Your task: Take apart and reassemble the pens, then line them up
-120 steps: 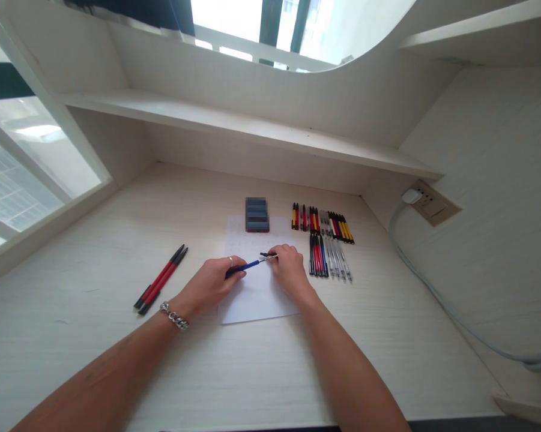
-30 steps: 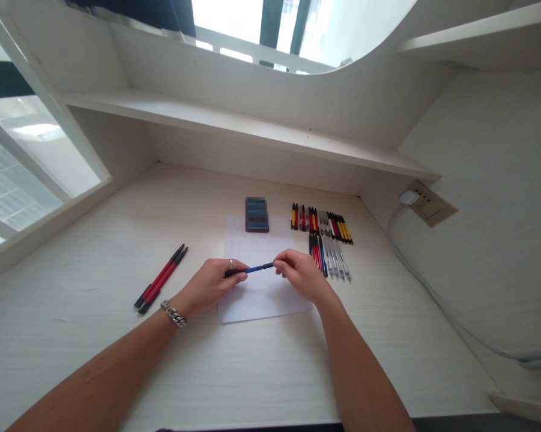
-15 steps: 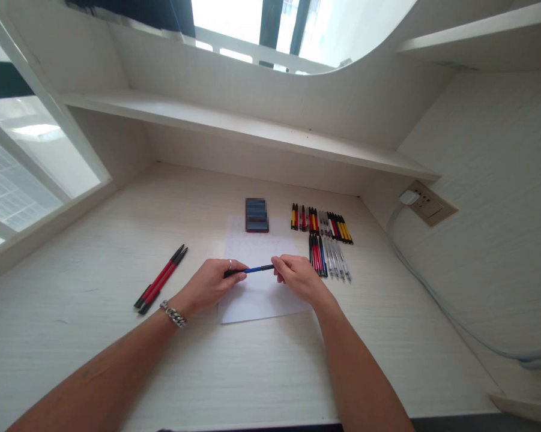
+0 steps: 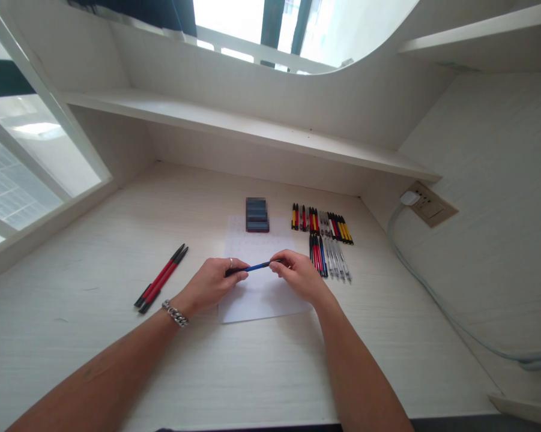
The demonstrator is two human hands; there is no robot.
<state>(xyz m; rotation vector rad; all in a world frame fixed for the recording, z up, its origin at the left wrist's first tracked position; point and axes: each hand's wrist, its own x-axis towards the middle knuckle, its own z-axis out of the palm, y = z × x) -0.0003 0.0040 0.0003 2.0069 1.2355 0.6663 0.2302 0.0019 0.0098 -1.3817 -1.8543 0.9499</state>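
Observation:
A blue pen [image 4: 258, 266] with black ends is stretched nearly level between my two hands, above a sheet of white paper [image 4: 261, 306]. My left hand [image 4: 214, 281], with a ring and a chain bracelet, pinches its left end. Around the right end close the thumb and fingers of my right hand [image 4: 297, 275], hiding the tip. Just beyond my right hand lies a row of red, black and blue pens [image 4: 317, 255] beside several clear pens [image 4: 337, 259]. Two red pens [image 4: 162, 279] with black ends rest on the desk left of my left hand.
Behind the paper's far edge lies a dark, blurred rectangular object [image 4: 257, 215]. A longer row of mixed pens [image 4: 322, 223] is at the back right. A shelf [image 4: 252, 129] overhangs the desk's rear. On the right wall, a plug [image 4: 409, 198] trails a grey cable [image 4: 426, 285].
The fingers of my right hand have shifted slightly up and over the pen's right end, and the pen tilts a little more. My left hand holds its place.

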